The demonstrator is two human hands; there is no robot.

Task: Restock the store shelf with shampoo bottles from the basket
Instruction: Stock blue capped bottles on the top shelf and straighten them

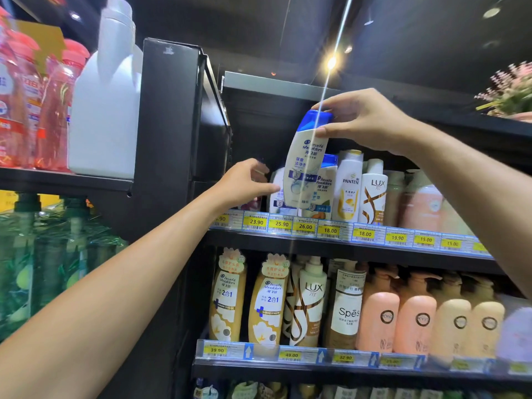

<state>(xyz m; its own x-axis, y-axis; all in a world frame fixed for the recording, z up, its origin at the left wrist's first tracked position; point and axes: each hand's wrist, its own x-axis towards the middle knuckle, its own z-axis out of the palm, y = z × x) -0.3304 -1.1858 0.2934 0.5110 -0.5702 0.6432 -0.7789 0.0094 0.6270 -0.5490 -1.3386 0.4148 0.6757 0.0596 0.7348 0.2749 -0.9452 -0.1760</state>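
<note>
Right hand (365, 119) pinches bottle (302, 168), left hand (244, 182) perhaps touching

Two bare forearms are in view, the left forearm (129, 277) long and slim, the right forearm (475, 197) seen over a shorter stretch. The left grip (244, 182) and right grip (365, 119) are bare hands; their nails look short.

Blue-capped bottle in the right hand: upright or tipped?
Tipped. The right hand pinches the Head & Shoulders bottle by its blue cap; the cap sits right of the base.
</note>
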